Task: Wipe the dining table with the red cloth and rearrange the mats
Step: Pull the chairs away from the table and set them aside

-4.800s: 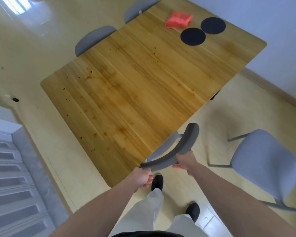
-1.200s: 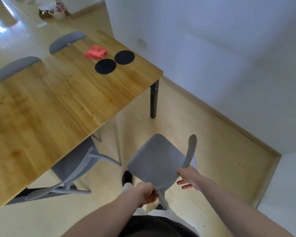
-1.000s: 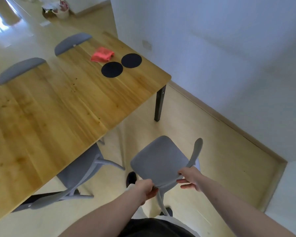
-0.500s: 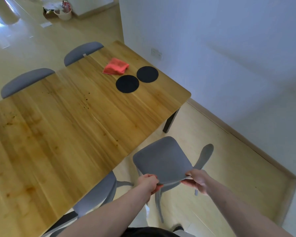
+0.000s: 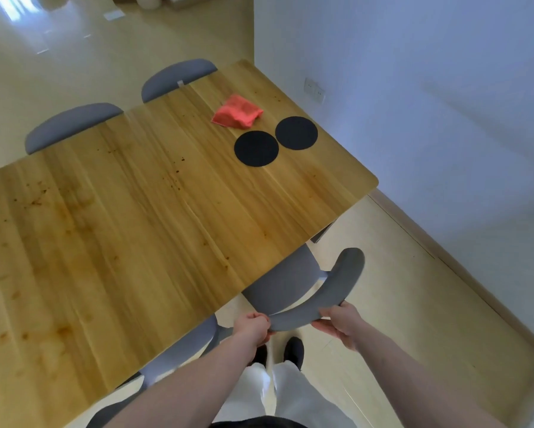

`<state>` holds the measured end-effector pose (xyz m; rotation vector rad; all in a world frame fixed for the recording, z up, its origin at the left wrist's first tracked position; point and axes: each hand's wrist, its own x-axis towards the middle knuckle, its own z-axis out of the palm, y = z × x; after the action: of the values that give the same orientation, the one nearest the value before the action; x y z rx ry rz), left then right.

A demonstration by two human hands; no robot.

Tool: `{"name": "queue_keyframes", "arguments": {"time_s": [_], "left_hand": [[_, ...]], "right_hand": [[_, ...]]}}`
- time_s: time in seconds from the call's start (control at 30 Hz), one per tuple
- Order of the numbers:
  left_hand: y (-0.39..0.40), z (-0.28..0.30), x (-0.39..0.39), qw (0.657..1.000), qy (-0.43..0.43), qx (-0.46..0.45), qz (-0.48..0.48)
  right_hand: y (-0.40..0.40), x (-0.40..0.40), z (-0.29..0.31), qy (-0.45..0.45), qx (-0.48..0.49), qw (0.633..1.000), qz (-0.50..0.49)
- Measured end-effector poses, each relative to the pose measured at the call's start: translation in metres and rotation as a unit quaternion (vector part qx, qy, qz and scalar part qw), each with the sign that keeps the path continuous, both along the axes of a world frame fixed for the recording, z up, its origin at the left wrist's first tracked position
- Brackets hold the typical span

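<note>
So far we have wiped nothing: the long pale wooden worktop [image 5: 154,230] carries brown specks and smears along its length. At its near edge we hold the curved backrest of a grey plastic chair [image 5: 318,301], seat partly under the worktop, our left hand [image 5: 251,329] curled round one end and our right hand [image 5: 339,323] gripping further along. Two round black mats [image 5: 256,148] lie just touching near the worktop's far right corner, and the crumpled red cloth [image 5: 237,112] sits just beyond them, untouched. Wiping and rearranging both remain.
</note>
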<state>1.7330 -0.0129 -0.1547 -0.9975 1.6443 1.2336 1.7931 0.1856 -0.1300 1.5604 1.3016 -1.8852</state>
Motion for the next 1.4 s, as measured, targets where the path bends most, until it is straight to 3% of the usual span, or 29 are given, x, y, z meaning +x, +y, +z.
{"name": "queue_keyframes", "arguments": {"time_s": [0.17, 0.4, 0.7, 0.8, 0.9, 0.97, 1.17, 1.4], "left_hand": [[-0.008, -0.022, -0.002, 0.997, -0.015, -0.068, -0.037], [0.026, -0.032, -0.011, 0.997, -0.030, -0.065, 0.004], [0.031, -0.037, -0.058, 0.988, 0.044, -0.150, 0.014], [0.020, -0.023, -0.062, 0.985, 0.053, -0.159, -0.050], [0.002, -0.012, -0.055, 0.964, 0.064, -0.158, -0.205], [-0.014, -0.007, -0.049, 0.935, 0.087, -0.164, -0.301], [-0.050, 0.006, -0.034, 0.879, 0.114, -0.173, -0.430], [-0.091, 0.008, -0.039, 0.847, 0.169, -0.132, -0.486]], "right_hand": [[-0.003, -0.007, -0.013, -0.017, -0.019, 0.999, 0.046], [0.026, -0.020, -0.036, -0.012, -0.024, 0.999, 0.037], [0.026, -0.078, -0.040, 0.015, -0.012, 0.997, 0.081], [0.018, -0.081, -0.039, -0.005, -0.018, 0.988, 0.155], [0.012, -0.069, -0.046, -0.020, 0.048, 0.954, 0.295], [0.008, -0.065, -0.047, -0.015, 0.090, 0.942, 0.324], [-0.002, -0.056, -0.034, -0.029, 0.141, 0.930, 0.338], [-0.037, -0.026, -0.033, -0.064, 0.158, 0.945, 0.278]]}}
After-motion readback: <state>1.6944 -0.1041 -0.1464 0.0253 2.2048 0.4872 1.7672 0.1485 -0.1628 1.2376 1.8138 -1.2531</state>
